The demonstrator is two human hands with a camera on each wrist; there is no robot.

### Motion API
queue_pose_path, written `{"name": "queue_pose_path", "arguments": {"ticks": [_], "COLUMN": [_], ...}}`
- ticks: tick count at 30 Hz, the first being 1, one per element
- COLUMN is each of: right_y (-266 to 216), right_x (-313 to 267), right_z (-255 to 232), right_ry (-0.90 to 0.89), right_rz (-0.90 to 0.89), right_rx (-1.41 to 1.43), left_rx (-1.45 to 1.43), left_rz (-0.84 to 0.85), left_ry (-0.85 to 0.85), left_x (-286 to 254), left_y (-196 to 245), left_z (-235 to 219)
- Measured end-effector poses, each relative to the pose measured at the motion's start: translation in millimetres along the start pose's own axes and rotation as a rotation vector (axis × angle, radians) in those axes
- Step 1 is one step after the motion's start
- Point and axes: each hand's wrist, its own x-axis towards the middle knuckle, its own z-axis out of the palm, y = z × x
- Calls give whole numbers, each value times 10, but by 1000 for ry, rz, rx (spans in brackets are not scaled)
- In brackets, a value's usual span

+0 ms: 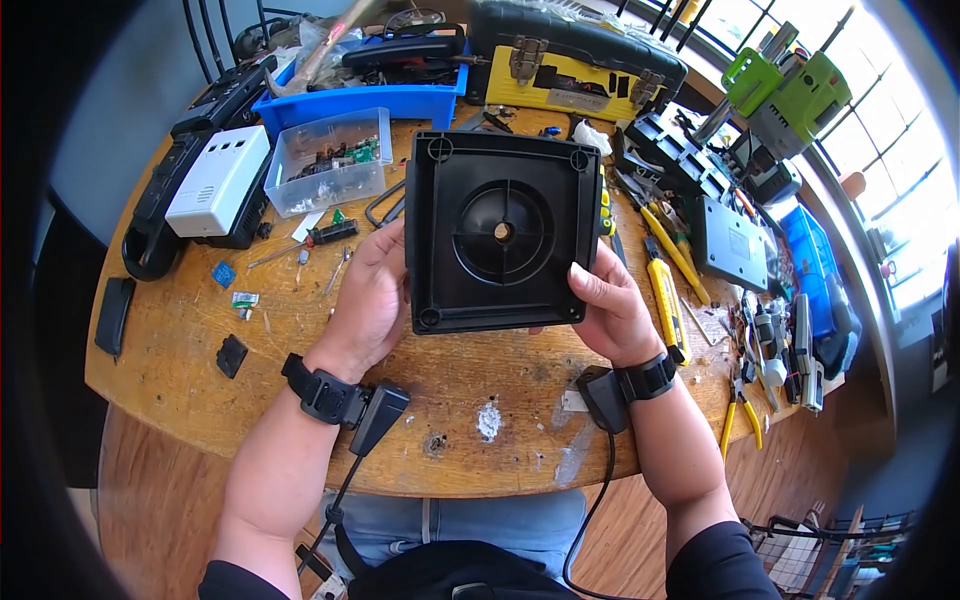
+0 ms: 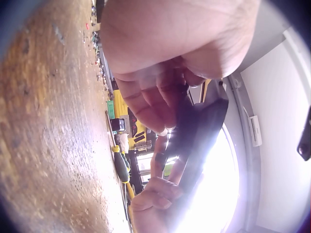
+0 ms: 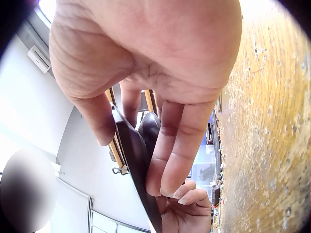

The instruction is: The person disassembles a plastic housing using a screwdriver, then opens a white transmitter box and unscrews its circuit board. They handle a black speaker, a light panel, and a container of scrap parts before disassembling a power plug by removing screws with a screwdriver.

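A square black plastic housing (image 1: pixel 506 232) with a round ribbed recess and a small centre hole is held up over the wooden table, its hollow side toward me. My left hand (image 1: pixel 372 290) grips its left edge, fingers going behind it. At the right edge my right hand (image 1: pixel 618 305) holds it, thumb over the front rim and the other fingers behind. In the right wrist view the housing (image 3: pixel 133 155) appears edge-on between thumb and fingers. The left wrist view shows the dark housing (image 2: pixel 199 121) against bright glare, with fingers from both sides near it.
Behind stand a clear plastic box (image 1: pixel 330 165) of small parts, a blue bin (image 1: pixel 365 95) and a yellow-black toolbox (image 1: pixel 570 75). A white device (image 1: pixel 218 185) sits at left. A yellow utility knife (image 1: pixel 665 308), pliers (image 1: pixel 740 410) and a green drill (image 1: pixel 800 100) are at right.
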Motion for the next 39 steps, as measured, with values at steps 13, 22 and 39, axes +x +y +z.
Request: {"name": "queue_pose_path", "arguments": {"ticks": [13,22,39], "right_y": [-21,16,3], "right_x": [43,58,16], "right_z": [-5,-59,-41], "right_ry": [-65,32,-71], "right_rz": [-50,-55,113], "right_rx": [1,-56,-86], "left_rx": [-60,-81,-89], "left_rz": [92,126,128], "left_ry": [75,123,101], "left_x": [41,44,14], "left_y": [-79,-47,-34], "left_z": [-128,-126,-113]}}
